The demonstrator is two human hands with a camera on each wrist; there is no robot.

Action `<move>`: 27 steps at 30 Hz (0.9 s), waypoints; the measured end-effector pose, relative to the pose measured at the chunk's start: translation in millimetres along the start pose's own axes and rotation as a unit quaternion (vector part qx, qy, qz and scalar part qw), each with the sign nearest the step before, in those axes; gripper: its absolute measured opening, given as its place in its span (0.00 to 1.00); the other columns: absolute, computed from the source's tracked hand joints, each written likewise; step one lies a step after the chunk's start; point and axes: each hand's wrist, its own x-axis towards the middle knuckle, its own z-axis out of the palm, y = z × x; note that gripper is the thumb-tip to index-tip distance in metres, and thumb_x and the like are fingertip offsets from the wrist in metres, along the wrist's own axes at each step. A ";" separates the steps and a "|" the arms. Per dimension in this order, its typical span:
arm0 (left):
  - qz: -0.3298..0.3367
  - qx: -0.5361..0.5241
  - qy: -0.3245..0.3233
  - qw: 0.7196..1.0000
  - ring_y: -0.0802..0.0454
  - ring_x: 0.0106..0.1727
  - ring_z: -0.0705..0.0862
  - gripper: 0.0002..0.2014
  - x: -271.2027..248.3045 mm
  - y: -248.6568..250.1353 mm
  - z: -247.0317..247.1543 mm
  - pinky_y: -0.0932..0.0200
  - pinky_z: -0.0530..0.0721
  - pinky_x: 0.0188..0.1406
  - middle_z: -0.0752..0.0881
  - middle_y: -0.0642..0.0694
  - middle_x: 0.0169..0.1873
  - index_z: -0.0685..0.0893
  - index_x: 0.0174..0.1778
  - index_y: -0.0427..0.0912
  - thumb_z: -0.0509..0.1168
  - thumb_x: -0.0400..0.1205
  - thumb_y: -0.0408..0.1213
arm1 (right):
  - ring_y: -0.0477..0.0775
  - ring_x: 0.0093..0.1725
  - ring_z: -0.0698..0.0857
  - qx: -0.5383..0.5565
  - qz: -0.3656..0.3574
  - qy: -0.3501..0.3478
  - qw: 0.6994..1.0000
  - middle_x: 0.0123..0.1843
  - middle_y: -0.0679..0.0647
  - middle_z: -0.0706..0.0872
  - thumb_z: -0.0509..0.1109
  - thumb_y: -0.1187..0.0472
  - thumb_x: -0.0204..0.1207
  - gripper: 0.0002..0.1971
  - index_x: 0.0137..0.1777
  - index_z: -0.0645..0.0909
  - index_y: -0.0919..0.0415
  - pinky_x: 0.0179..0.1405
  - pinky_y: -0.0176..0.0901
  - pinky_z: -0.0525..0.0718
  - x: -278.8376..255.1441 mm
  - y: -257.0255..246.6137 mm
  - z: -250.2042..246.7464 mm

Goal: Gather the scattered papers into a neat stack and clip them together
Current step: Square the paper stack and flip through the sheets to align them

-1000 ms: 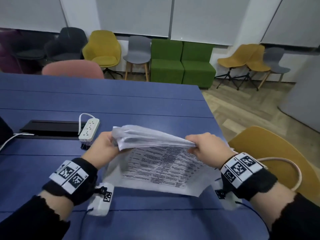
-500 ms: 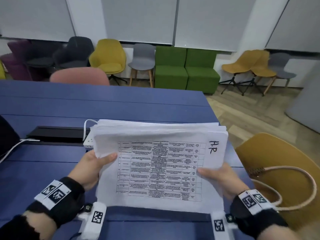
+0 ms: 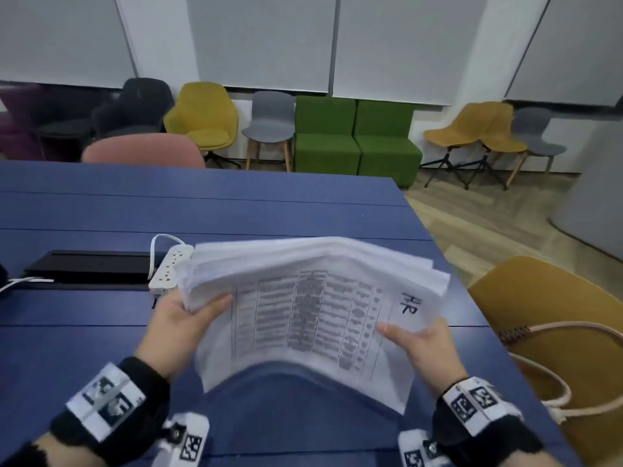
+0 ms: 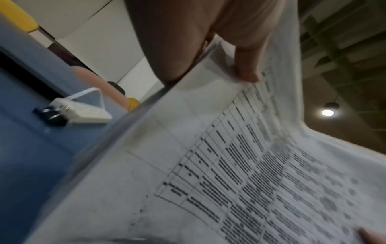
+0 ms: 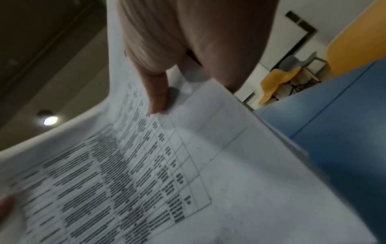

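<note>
A stack of white papers [image 3: 303, 315], its top sheet printed with a table and marked "HR", hangs in the air above the blue table [image 3: 101, 332]. My left hand [image 3: 182, 318] grips its left edge, thumb on top [image 4: 246, 72]. My right hand [image 3: 418, 338] grips the right edge, thumb lying on the printed sheet [image 5: 156, 99]. The stack [image 4: 229, 165] bows, with its near edge curling up, and the sheets fan loosely at the far side. A black binder clip [image 4: 52, 115] lies on the table beside the power strip.
A white power strip [image 3: 170, 269] with its cable lies just beyond my left hand, next to a black tray [image 3: 87, 266] set in the table. A mustard chair [image 3: 553, 332] with a rope-handled bag stands at the table's right edge. Further chairs line the far wall.
The stack went from lying rumpled on the table to being held up by both hands. It now tilts flatter and bows in the middle, with my thumbs on top.
</note>
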 end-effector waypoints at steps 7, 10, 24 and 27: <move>0.046 0.025 -0.003 0.999 0.64 0.47 0.90 0.16 -13.9 -20.1 -2.4 0.72 0.85 0.44 0.93 0.55 0.47 0.88 0.51 0.43 0.77 0.68 0.30 | 0.56 0.49 0.92 0.015 -0.060 0.004 0.998 0.47 0.56 0.93 0.80 0.74 0.62 0.14 0.46 0.89 0.61 0.49 0.44 0.88 -4.1 20.5 0.7; 0.093 0.095 -0.039 0.990 0.61 0.50 0.89 0.27 -7.3 -22.5 -18.6 0.69 0.85 0.50 0.93 0.50 0.49 0.87 0.54 0.37 0.84 0.62 0.44 | 0.58 0.50 0.91 0.035 -0.059 -0.007 0.998 0.48 0.59 0.93 0.82 0.66 0.54 0.22 0.51 0.87 0.64 0.50 0.47 0.89 -4.5 22.2 -6.2; 0.050 -0.081 -0.087 0.992 0.49 0.52 0.90 0.19 19.9 -5.5 -1.3 0.59 0.88 0.49 0.92 0.44 0.51 0.86 0.57 0.40 0.73 0.70 0.33 | 0.61 0.53 0.90 0.079 -0.125 -0.076 0.986 0.52 0.60 0.92 0.76 0.74 0.59 0.21 0.49 0.90 0.53 0.55 0.53 0.87 10.3 0.9 -13.8; 0.033 -0.053 -0.108 0.992 0.46 0.52 0.90 0.39 16.0 -17.9 -9.3 0.57 0.89 0.49 0.91 0.40 0.54 0.84 0.61 0.37 0.86 0.56 0.48 | 0.59 0.54 0.90 0.072 -0.108 -0.138 0.982 0.52 0.59 0.92 0.75 0.74 0.58 0.23 0.51 0.90 0.52 0.53 0.48 0.87 12.0 9.9 -24.8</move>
